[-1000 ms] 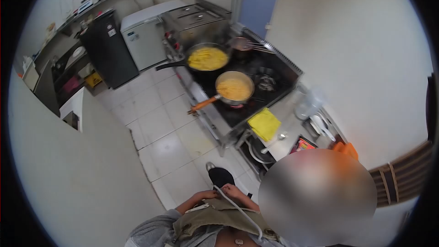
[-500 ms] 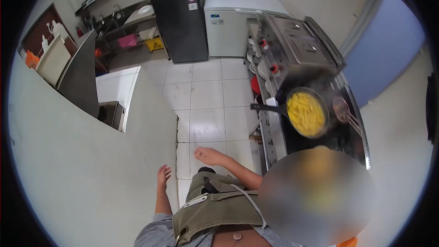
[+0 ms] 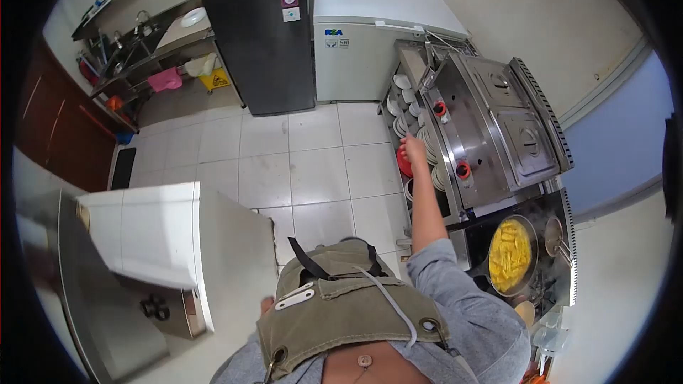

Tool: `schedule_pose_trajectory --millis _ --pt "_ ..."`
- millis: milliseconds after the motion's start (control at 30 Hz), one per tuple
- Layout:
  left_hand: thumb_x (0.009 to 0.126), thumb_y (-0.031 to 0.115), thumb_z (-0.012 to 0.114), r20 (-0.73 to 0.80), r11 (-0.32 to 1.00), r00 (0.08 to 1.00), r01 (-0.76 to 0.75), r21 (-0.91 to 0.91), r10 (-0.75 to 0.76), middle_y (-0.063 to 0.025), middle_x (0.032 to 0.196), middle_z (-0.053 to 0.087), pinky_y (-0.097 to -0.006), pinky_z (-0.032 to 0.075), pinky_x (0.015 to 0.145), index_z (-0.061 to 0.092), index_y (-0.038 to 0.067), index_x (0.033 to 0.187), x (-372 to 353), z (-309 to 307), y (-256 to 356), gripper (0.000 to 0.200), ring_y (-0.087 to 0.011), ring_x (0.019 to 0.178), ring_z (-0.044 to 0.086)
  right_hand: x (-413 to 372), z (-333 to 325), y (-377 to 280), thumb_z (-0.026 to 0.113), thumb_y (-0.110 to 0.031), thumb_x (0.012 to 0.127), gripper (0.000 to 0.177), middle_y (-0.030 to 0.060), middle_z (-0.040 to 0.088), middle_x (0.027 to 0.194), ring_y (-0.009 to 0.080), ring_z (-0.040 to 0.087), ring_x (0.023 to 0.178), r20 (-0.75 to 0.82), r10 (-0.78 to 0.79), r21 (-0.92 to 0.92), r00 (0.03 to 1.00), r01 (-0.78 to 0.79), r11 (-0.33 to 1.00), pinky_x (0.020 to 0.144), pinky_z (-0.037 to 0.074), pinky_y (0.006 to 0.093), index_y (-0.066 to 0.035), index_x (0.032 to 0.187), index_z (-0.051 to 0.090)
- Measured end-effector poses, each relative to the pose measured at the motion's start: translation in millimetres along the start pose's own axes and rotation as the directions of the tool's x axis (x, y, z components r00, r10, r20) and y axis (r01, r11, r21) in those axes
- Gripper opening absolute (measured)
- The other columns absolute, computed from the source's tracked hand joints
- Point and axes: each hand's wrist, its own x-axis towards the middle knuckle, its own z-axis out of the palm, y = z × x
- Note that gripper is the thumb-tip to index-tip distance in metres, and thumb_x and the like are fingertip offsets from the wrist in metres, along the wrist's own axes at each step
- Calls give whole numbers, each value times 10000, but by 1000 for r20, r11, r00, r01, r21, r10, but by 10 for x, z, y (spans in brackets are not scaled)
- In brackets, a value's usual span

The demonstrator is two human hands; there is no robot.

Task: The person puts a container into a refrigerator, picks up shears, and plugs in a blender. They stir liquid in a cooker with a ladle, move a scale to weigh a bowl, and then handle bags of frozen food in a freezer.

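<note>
My right hand is stretched forward, its fingers bunched together and nothing visible in them. It overlaps the shelves under the steel counter, where white plates, small white bowls and a red dish are stacked. Only a sliver of my left hand shows beside the apron; its fingers are hidden. To my right, a frying pan full of yellow strips in bubbling oil sits on the stove. A strainer lies just beyond it.
A steel food warmer with lids and red knobs stands past the stove. Ahead are a white chest freezer and a dark fridge. On the left, a low white wall borders the tiled floor; a sink counter stands farther back.
My view has moved forward along the aisle and turned. My right arm has swung out to the shelves, and my left hand has dropped behind the apron. The pan now appears lower right.
</note>
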Motion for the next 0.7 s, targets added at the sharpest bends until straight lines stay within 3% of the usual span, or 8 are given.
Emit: schedule_pose_trajectory --millis 100,233,300,367,467,567,600,700 --pt "822 388 459 140 991 989 64 -119 -47 -56 915 582 -334 447 597 493 94 1039 382 -909 1636 367 -203 774 549 814 -272 -17 422 -372 852 342 24 532 605 114 455 424 -106 54 27 993 -51 998 379 360 268 -65 851 573" --pt "835 385 457 306 968 949 -149 204 81 -42 1054 568 -401 428 734 481 148 1165 1327 -1538 3390 407 -210 907 542 1759 -566 96 429 -347 837 357 89 602 705 143 550 532 -307 187 25 933 -188 982 443 428 287 -29 829 593" --pt "852 349 444 150 905 896 -425 12 419 -53 1054 568 -380 431 724 471 126 1175 1676 -1665 4120 394 -202 914 542 2033 -653 62 438 -318 824 364 140 635 776 175 616 614 -395 202 -30 896 -232 972 493 473 303 2 821 611" --pt "860 307 424 -39 887 926 -372 -275 376 -76 980 590 -303 438 694 496 83 1128 1681 -1559 4772 357 -195 888 568 2368 -679 72 456 -345 832 398 180 622 963 252 622 864 -590 -73 -565 804 -346 749 666 494 364 1 937 622" --pt "872 315 391 13 832 960 -237 -501 281 -79 1037 572 -350 425 748 470 130 1157 2060 -1338 5034 349 -194 893 556 2482 -611 -181 469 -309 835 372 183 577 1078 297 540 1044 -599 112 -421 793 -431 798 824 446 398 -26 1032 606" --pt "848 302 438 181 972 967 -148 -183 181 -56 908 595 -301 451 620 551 89 1052 2782 -1089 4577 316 -169 761 562 2552 -461 -395 476 -251 834 318 170 575 1091 293 550 1033 -656 153 -485 739 -568 665 840 446 385 -38 1027 612" --pt "823 232 498 233 921 897 -388 5 377 -60 840 600 -295 454 620 558 50 1018 2595 -1113 4639 274 -167 693 557 2620 -434 -386 486 -208 827 283 137 572 1116 270 549 1047 -653 164 -544 739 -608 578 848 446 370 -69 1034 619" --pt "810 204 520 205 876 951 -111 -469 230 -51 821 597 -292 456 615 521 40 1057 2785 -1132 4552 296 -160 685 560 2939 -466 -309 494 -194 825 262 111 566 1138 242 546 1057 -691 174 -599 702 -690 405 837 454 349 -98 1029 628"
